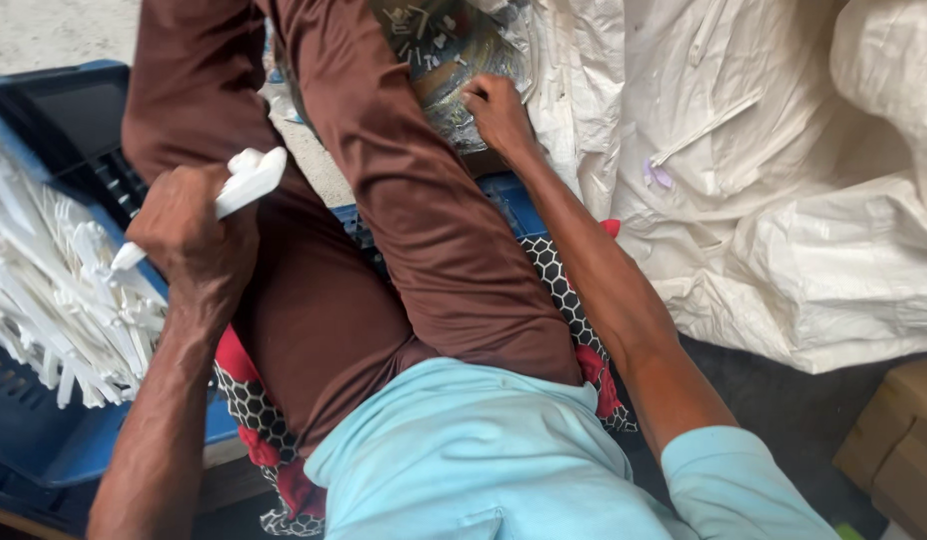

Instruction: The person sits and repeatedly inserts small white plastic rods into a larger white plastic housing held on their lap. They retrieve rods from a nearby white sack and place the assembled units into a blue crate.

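My left hand [192, 225] is closed around a white plastic piece [246, 180] that sticks out above and below the fist, held over my left thigh beside a blue crate [44, 440]. The crate holds a heap of several long white plastic parts [54, 290]. My right hand [499, 112] reaches forward past my right knee, fingertips resting on a dark round pan [449, 50] that has small white bits scattered in it. Whether those fingers pinch a bit is hidden.
I sit on a red, black and white patterned cushion [559, 290]. Large white woven sacks [784, 200] fill the right side. A cardboard box [899, 450] stands at the lower right. Bare concrete floor [44, 30] shows at the top left.
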